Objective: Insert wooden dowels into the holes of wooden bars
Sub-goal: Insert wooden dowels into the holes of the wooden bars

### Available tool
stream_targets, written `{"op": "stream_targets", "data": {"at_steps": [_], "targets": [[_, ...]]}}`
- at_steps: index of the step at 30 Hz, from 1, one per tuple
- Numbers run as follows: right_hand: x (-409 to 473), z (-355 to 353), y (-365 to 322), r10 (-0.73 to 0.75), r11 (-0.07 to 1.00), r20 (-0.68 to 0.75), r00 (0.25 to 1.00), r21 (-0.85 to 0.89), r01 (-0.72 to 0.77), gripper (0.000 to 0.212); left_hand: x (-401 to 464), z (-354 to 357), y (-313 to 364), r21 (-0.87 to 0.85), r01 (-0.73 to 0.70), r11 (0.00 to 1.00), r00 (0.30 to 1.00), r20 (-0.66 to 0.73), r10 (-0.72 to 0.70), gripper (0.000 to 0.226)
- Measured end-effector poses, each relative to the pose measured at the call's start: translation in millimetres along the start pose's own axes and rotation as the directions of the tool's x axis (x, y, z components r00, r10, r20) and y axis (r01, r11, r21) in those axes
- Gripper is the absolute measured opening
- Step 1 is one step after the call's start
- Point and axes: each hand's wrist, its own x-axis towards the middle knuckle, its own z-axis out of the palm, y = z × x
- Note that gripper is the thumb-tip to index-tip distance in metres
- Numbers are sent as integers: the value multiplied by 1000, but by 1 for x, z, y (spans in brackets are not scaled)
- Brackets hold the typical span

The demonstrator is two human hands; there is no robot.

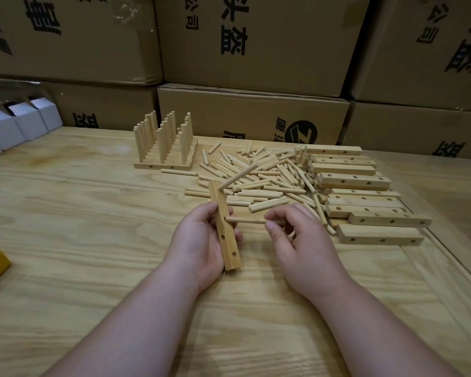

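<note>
1. Head view: the left hand (201, 240) grips a wooden bar (225, 227) roughly upright above the table (93, 227), fingers wrapped behind it, probably to steady its holed face toward the other hand.
2. The right hand (299, 240) pinches a dowel (245, 220) at its outer end, its tip at the bar's second hole.
3. One dowel (238, 176) already juts from the top hole; two lower holes show empty.
4. Loose dowels (256, 180) and spare bars (359, 197) lie just beyond.
</note>
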Motion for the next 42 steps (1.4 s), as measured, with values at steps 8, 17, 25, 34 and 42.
{"op": "stream_targets", "data": {"at_steps": [8,17,25,34,42], "targets": [[-1,-1,-3,-50,996,-86,995,73,57,5,0,0,-4,101,-60,993,998,41,56,19],[-2,-4,-4,-21,989,-180,983,138,46,3,-2,-2,-7,117,-104,988,991,99,93,25],[-1,-1,0,-63,992,-146,987,102,78,3,1,-2,-6,87,-96,992,992,92,88,12],[0,-2,-1,-119,989,-132,984,67,129,3,0,-2,-8,131,-137,982,988,94,126,40],[1,-4,-5,-61,995,-163,985,65,72,7,-1,-1,-8,173,-137,975,988,99,121,42]]}}
